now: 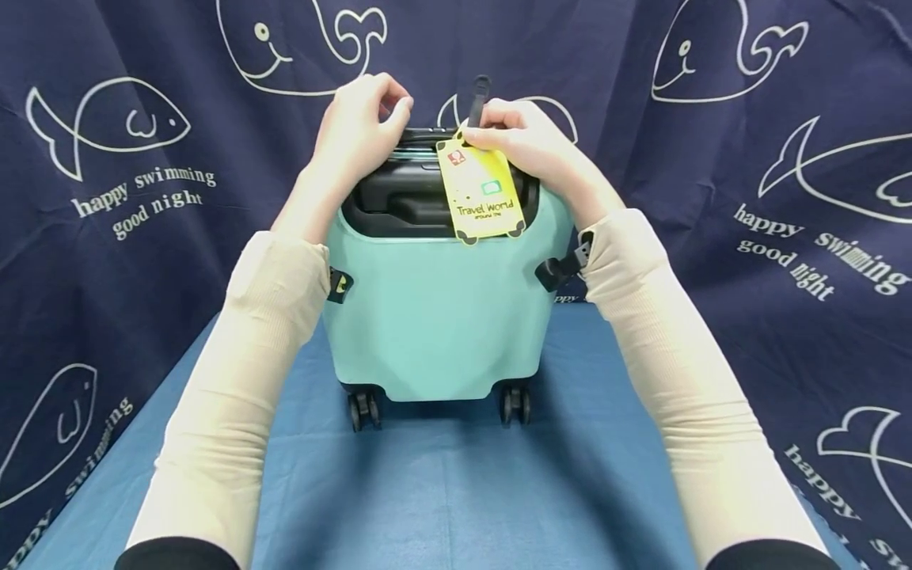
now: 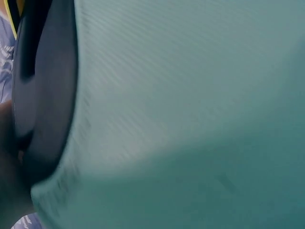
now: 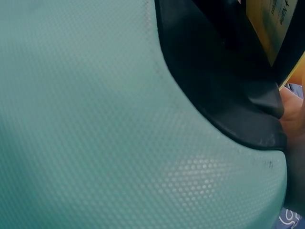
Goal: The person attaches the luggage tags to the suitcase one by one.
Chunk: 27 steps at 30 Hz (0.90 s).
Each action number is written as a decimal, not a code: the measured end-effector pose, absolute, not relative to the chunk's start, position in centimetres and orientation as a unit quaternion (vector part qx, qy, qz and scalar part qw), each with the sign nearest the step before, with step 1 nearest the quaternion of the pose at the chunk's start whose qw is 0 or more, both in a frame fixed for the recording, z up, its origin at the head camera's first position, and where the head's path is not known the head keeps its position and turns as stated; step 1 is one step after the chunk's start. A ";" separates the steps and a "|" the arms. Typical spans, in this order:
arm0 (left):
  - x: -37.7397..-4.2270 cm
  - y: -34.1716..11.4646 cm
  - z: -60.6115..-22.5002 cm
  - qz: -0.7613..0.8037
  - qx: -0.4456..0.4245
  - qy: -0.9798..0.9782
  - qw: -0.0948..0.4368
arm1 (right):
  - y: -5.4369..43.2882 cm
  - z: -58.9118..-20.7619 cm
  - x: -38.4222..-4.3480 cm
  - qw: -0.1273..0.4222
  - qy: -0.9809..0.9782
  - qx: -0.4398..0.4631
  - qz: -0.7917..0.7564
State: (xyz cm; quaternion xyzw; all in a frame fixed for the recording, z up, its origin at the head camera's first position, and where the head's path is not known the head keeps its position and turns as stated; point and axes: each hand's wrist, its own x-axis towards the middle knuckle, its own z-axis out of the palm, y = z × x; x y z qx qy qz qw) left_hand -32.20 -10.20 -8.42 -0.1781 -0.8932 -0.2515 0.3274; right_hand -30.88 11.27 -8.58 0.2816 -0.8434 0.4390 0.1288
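Observation:
A small mint-green suitcase [image 1: 442,317] stands upright on its wheels, with a black recessed panel at its top. In the head view my right hand [image 1: 530,146] pinches the strap of a yellow luggage tag [image 1: 484,194] between thumb and fingers. The strap's black end [image 1: 480,99] sticks up above that hand, and the tag hangs in front of the black handle [image 1: 423,136]. My left hand [image 1: 359,127] is at the suitcase's top left corner, its fingers loosely bent and nothing seen in them. Both wrist views mostly show the green shell [image 2: 190,95], with the tag's edge [image 3: 274,28] in the right one.
A blue cloth [image 1: 427,491] covers the table under the suitcase. Behind and at both sides hangs a dark blue curtain [image 1: 499,39] with white whale and fish drawings. Black wrist straps [image 1: 563,267] sit between the sleeves and the suitcase's sides.

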 end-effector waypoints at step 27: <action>-33.4 -9.4 -7.6 -0.198 -0.176 -0.950 0.163 | 10.8 -8.1 -30.7 0.135 -0.863 0.276 0.401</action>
